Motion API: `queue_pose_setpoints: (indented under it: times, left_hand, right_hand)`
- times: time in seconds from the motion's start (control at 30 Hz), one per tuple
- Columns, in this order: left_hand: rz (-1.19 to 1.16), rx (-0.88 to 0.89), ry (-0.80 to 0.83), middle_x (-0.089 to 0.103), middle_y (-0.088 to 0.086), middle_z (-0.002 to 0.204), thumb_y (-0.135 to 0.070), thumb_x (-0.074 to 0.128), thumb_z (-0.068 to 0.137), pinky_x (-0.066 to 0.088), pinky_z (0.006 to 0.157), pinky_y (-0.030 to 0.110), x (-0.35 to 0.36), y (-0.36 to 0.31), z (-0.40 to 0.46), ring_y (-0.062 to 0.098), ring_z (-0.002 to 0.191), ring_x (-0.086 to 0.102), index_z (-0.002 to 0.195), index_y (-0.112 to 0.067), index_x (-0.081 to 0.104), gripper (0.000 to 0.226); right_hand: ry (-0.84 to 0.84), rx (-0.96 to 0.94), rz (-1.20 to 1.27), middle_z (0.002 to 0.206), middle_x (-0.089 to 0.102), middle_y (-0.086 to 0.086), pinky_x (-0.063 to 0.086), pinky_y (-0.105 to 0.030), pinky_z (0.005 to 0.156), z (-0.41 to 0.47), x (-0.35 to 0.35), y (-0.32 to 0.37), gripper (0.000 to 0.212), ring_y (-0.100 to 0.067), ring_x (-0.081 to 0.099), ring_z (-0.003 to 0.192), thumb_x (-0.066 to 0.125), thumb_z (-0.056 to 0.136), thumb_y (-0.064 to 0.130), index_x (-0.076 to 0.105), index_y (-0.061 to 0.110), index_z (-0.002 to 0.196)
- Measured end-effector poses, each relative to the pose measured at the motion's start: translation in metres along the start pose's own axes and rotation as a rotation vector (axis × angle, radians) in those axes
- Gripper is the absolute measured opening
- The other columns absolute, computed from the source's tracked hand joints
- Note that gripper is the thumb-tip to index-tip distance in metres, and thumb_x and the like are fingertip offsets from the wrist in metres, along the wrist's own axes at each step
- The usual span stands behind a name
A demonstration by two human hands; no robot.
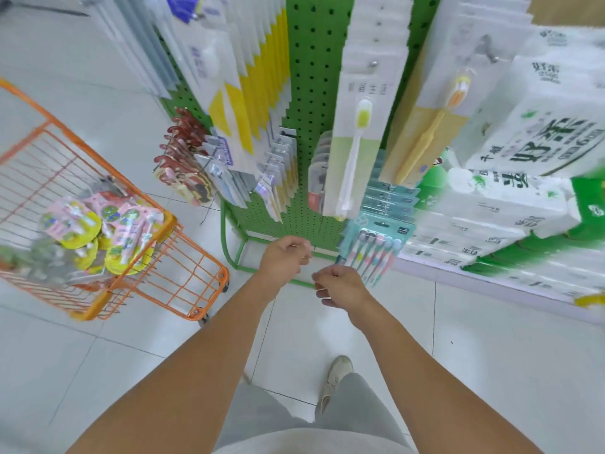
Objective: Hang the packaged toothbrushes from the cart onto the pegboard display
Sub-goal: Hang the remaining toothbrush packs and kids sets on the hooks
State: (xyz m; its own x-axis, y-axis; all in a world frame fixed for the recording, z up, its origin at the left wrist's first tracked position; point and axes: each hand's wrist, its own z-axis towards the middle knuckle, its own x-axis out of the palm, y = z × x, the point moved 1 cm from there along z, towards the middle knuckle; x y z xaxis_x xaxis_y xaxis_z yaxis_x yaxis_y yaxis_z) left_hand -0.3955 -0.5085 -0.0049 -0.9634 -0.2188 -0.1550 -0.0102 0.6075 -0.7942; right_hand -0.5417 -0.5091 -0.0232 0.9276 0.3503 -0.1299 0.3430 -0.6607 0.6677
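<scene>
**Empty hands near a crowded pegboard**

Head view: the left hand (285, 261) and the right hand (340, 287) hang low in front of the green pegboard (311, 93), fingers loosely curled; I see no package in them, though a thin hook is possible. The packaged toothbrushes (98, 231) lie piled in the orange cart (183, 257), to the left. I think a reach up could knock the hanging toothbrush packs (357, 139), because the rows hang very close together.
</scene>
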Motion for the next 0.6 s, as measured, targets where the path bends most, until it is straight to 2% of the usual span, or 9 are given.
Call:
queue_pose_setpoints:
  times: [0.13, 0.27, 0.37, 0.47, 0.6]
  left_hand:
    - [-0.113, 0.034, -0.098, 0.073, 0.002, 0.092, -0.020, 0.063, 0.098, 0.053, 0.081, 0.033, -0.092, 0.004, -0.013, 0.016, 0.085, 0.067, 0.096, -0.019, 0.068, 0.006]
    - [-0.199, 0.031, -0.226, 0.071, 0.005, 0.084, -0.014, 0.065, 0.093, 0.049, 0.068, 0.027, -0.203, 0.030, -0.024, 0.017, 0.077, 0.065, 0.087, -0.016, 0.068, 0.007]
    - [-0.275, -0.006, -0.302, 0.069, 0.003, 0.077, -0.014, 0.064, 0.095, 0.045, 0.058, 0.022, -0.291, 0.057, -0.031, 0.014, 0.066, 0.061, 0.091, -0.013, 0.065, 0.005]
    - [-0.334, -0.033, -0.402, 0.069, 0.001, 0.074, -0.016, 0.065, 0.096, 0.044, 0.059, 0.025, -0.375, 0.083, -0.039, 0.012, 0.062, 0.061, 0.089, -0.014, 0.066, 0.007]
    - [-0.385, -0.095, -0.497, 0.066, 0.006, 0.082, -0.014, 0.066, 0.095, 0.044, 0.060, 0.026, -0.454, 0.111, -0.044, 0.015, 0.063, 0.059, 0.091, -0.013, 0.064, 0.005]
  right_hand:
    - [0.138, -0.152, -0.199, 0.089, 0.067, -0.005, 0.051, -0.029, 0.072, -0.010, 0.084, 0.050, 0.018, -0.016, 0.061, 0.076, 0.064, 0.093, 0.016, 0.069, 0.004, 0.105]
    - [0.213, -0.208, -0.231, 0.085, 0.066, -0.006, 0.050, -0.032, 0.073, -0.015, 0.182, 0.076, 0.009, -0.019, 0.061, 0.075, 0.064, 0.093, 0.014, 0.067, 0.006, 0.096]
    - [0.242, -0.198, -0.235, 0.081, 0.064, -0.005, 0.048, -0.029, 0.069, -0.016, 0.263, 0.083, 0.003, -0.018, 0.060, 0.069, 0.063, 0.095, 0.012, 0.064, 0.011, 0.092]
    - [0.300, -0.189, -0.259, 0.082, 0.064, -0.007, 0.048, -0.024, 0.061, -0.018, 0.342, 0.088, 0.008, -0.018, 0.060, 0.067, 0.060, 0.097, 0.012, 0.060, 0.013, 0.090]
    - [0.328, -0.175, -0.273, 0.077, 0.063, -0.007, 0.049, -0.023, 0.056, -0.018, 0.414, 0.095, 0.008, -0.017, 0.057, 0.061, 0.064, 0.092, 0.005, 0.061, 0.012, 0.090]
